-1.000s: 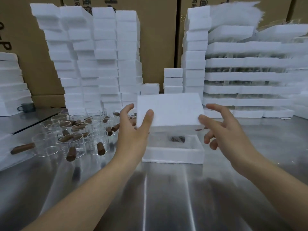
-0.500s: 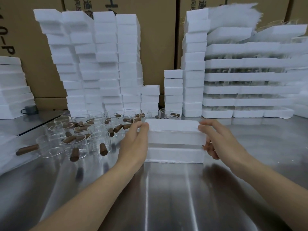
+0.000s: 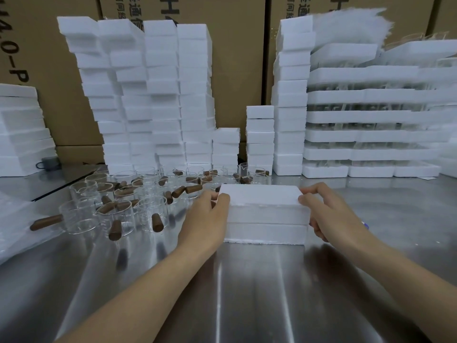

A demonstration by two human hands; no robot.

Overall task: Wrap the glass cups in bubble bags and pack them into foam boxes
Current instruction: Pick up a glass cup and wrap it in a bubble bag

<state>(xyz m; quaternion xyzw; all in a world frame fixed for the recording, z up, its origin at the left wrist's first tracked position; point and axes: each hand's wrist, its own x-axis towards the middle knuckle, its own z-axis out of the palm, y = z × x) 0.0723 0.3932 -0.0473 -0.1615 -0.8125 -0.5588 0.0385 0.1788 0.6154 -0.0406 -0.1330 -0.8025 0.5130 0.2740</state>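
Item: one white foam box [image 3: 267, 231], closed, its lid [image 3: 259, 194] seated flat on top with a seam along the front; contents hidden. Location: centre of a steel table [image 3: 247, 293], just beside the cup group. Left hand [image 3: 205, 219] grips the box's left end, thumb on the lid's near corner, fingers curled round the side. Right hand [image 3: 331, 214] grips the right end, thumb on the lid's top edge, fingers curled down the side. Glass cups [image 3: 128, 211]: a loose cluster on the table left of and behind the box, clear glass with brown stick handles, upright, unwrapped, nothing in them. Translucent plastic sheeting [image 3: 12, 219] at the left edge; kind cannot be told. Tall foam stacks [image 3: 160, 95] rise behind the cups, several columns, leaning slightly; shorter columns [image 3: 259, 139] stand behind the box. Foam trays [image 3: 371, 116], right, are stacked in layers with glassware showing in the gaps between them. Further foam pieces [image 3: 19, 129] are piled far left, a dark mug [image 3: 49, 162] at their foot. Brown cartons [image 3: 235, 58] with printed lettering line the back.
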